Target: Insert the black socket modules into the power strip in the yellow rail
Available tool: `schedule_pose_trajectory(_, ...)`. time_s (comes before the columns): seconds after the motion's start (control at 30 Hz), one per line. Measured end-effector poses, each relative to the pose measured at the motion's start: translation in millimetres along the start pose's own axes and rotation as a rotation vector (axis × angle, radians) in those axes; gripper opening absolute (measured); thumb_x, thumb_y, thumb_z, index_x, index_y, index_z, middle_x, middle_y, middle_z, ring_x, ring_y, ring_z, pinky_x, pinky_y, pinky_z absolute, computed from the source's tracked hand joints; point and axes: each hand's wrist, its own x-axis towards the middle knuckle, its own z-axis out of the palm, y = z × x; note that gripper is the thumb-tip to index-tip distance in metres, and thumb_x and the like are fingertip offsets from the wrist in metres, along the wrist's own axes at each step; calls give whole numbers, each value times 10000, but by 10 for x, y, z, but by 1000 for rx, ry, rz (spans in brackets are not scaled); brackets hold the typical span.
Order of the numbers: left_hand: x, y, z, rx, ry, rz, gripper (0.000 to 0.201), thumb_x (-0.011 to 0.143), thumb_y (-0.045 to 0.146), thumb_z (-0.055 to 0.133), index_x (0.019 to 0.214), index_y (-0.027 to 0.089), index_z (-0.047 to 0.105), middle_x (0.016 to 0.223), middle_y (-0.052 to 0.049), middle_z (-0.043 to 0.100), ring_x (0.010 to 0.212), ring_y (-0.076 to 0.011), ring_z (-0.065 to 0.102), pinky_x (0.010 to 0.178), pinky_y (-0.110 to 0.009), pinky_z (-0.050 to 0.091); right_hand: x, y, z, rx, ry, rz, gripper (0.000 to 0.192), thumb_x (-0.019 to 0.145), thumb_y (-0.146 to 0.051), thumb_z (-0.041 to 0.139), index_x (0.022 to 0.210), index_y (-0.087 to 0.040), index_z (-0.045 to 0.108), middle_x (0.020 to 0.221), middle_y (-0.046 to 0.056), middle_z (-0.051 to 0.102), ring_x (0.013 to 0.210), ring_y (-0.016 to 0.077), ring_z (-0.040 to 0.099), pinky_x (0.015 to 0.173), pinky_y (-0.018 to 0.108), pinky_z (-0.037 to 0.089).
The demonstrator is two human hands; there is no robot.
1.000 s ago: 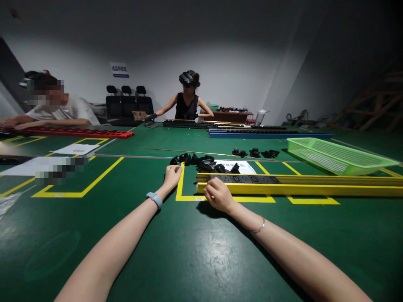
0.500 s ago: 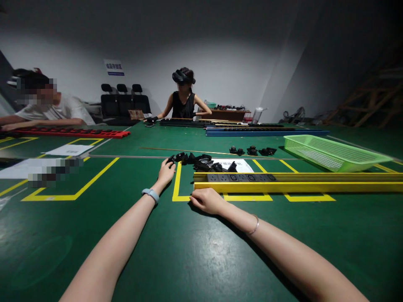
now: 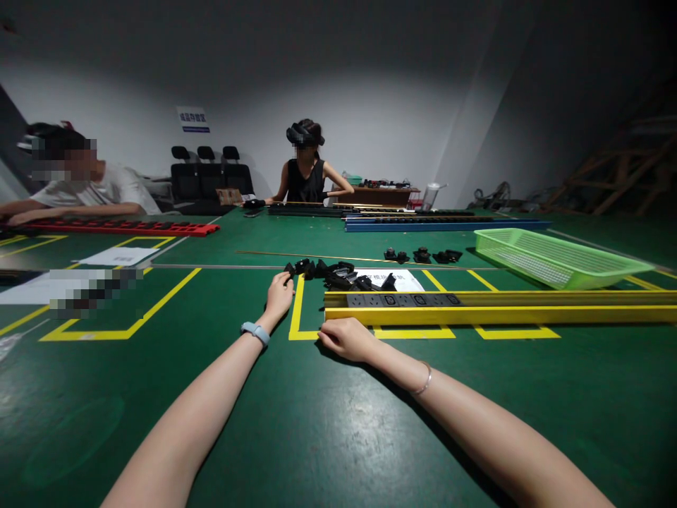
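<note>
My left hand (image 3: 279,296) reaches to the left end of a pile of black plastic modules (image 3: 338,271), its fingers closed around a small black module (image 3: 288,269) at the fingertips. Close to the left end of a long yellow channel (image 3: 502,314), my right hand (image 3: 349,339) rests on the table with its fingers curled in. What that hand holds, if anything, is hidden. Several black socket modules (image 3: 405,300) sit in a row inside the channel, towards its left end. A printed white sheet (image 3: 410,280) lies partly under the pile.
A green basket (image 3: 560,257) stands at the right, behind the channel. More black parts (image 3: 422,255) and a thin rod (image 3: 317,255) lie beyond the pile. Blue rails (image 3: 449,225) are farther back. Two people sit at the table, one by a red rail (image 3: 132,226).
The view has shifted slightly. My left fingers have drawn together a little at the module, while my right hand stays by the channel's end.
</note>
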Motion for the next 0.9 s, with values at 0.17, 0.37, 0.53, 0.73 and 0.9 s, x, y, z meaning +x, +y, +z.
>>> schedule_pose_trajectory(0.17, 21, -47, -3, 252, 125, 112, 262, 864, 264, 478, 1015, 186, 678, 1182, -106, 588, 1147, -243, 518, 1027, -391, 405, -1, 0, -7, 11, 2, -3, 263, 931, -277, 451, 702, -177, 532, 677, 5, 592, 576, 96, 461, 574, 249, 237)
schedule_pose_trajectory(0.37, 48, -107, 25, 417, -97, -24, 334, 846, 427, 497, 1074, 276, 690, 1434, -24, 444, 1247, -324, 393, 1039, -490, 346, 5, -7, -17, 17, -3, 2, 255, 929, -272, 458, 708, -177, 542, 677, 6, 594, 576, 96, 463, 575, 246, 240)
schedule_pose_trajectory(0.53, 33, -95, 7, 425, -83, 11, 330, 849, 393, 472, 1025, 254, 714, 1291, -41, 565, 1193, -278, 440, 1049, -402, 356, 6, -6, -6, 10, -1, 3, 257, 934, -277, 452, 712, -177, 537, 685, 7, 597, 589, 98, 472, 578, 245, 247)
schedule_pose_trajectory(0.73, 29, -76, 5, 428, -79, -67, 294, 796, 382, 544, 1008, 267, 713, 1396, -74, 447, 1306, -331, 327, 1067, -473, 312, 6, -10, -7, 18, -7, 13, 257, 932, -275, 460, 712, -173, 545, 680, 6, 584, 586, 100, 468, 582, 248, 251)
schedule_pose_trajectory(0.9, 41, -69, 17, 421, -164, -61, 319, 793, 390, 550, 1060, 284, 690, 1428, -83, 437, 1314, -361, 323, 1043, -556, 286, 6, -21, -24, 26, -11, 17, 259, 932, -274, 461, 708, -175, 544, 675, 5, 574, 586, 101, 461, 584, 246, 255)
